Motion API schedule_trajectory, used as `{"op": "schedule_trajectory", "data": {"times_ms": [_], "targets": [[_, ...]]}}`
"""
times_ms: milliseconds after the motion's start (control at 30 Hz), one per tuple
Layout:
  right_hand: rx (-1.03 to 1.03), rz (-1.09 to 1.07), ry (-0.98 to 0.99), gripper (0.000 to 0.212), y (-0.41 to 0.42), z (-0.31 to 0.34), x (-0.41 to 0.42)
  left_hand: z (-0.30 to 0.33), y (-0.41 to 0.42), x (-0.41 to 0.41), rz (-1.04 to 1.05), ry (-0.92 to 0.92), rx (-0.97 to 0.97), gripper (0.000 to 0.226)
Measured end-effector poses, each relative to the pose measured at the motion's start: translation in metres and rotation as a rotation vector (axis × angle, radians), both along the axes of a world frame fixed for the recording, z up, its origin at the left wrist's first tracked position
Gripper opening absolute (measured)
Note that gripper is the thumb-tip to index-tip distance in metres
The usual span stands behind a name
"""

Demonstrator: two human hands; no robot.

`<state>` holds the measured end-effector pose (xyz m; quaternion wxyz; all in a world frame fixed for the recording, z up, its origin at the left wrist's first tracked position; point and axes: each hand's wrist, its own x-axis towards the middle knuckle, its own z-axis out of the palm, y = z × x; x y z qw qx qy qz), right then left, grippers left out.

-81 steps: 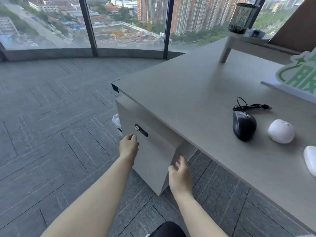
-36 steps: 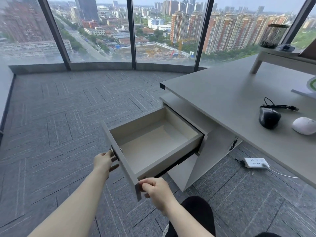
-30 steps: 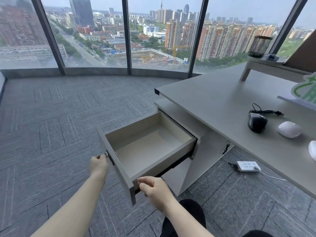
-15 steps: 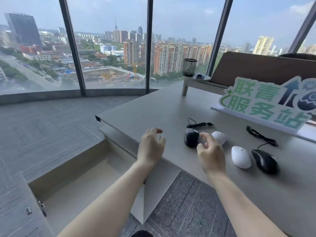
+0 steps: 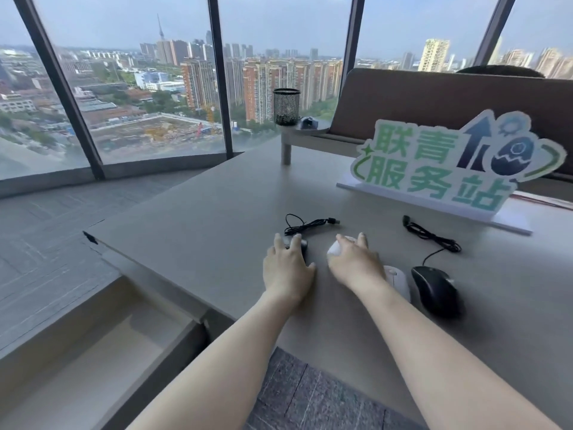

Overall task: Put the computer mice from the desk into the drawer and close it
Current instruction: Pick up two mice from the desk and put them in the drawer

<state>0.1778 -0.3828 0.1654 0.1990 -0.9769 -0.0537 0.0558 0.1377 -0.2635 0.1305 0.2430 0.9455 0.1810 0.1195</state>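
Several computer mice lie in a row on the grey desk [image 5: 201,218]. My left hand [image 5: 286,268] covers the leftmost black wired mouse [image 5: 303,245], fingers curled over it. My right hand [image 5: 355,262] lies over a round white mouse [image 5: 334,249], gripping it. To the right sit another white mouse [image 5: 400,280], partly hidden by my forearm, and a black wired mouse [image 5: 437,290]. The drawer [image 5: 93,361] stands pulled out at lower left, its inside bare.
A green-lettered sign [image 5: 440,169] stands at the back right of the desk. A black mesh pen cup [image 5: 286,107] sits on a raised shelf [image 5: 310,135]. The mouse cables [image 5: 310,223] lie coiled behind the mice. Glass windows and grey carpet are to the left.
The drawer was pulled open. Both hands left it, reached over the desk and came down on the two leftmost mice. My view rose from the drawer to the desktop.
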Motion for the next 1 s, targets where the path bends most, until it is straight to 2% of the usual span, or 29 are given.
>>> {"op": "schedule_trajectory", "data": {"times_ms": [133,233,300,467,633,800,1000], "targets": [[-0.015,0.024,-0.053,0.051,0.006,-0.012,0.004,-0.003,0.004,0.003,0.023,-0.105,-0.026,0.046],[-0.024,0.028,-0.102,0.032,0.007,-0.014,-0.003,-0.001,0.012,-0.005,0.041,-0.153,-0.08,0.045],[0.023,0.029,-0.126,0.031,0.011,-0.012,-0.01,0.002,0.021,-0.016,0.055,-0.201,-0.114,0.046],[0.393,0.186,-0.269,0.051,0.054,0.014,-0.054,0.03,0.061,-0.058,0.081,-0.44,-0.189,0.044],[0.735,0.331,-0.341,0.053,0.118,0.052,-0.111,0.079,0.118,-0.119,0.141,-0.626,-0.165,0.046],[0.809,0.44,-0.283,0.053,0.176,0.059,-0.155,0.101,0.181,-0.182,0.279,-0.692,-0.073,0.047],[0.718,0.574,-0.06,0.056,0.236,0.011,-0.187,0.045,0.247,-0.229,0.446,-0.611,-0.058,0.044]]}}
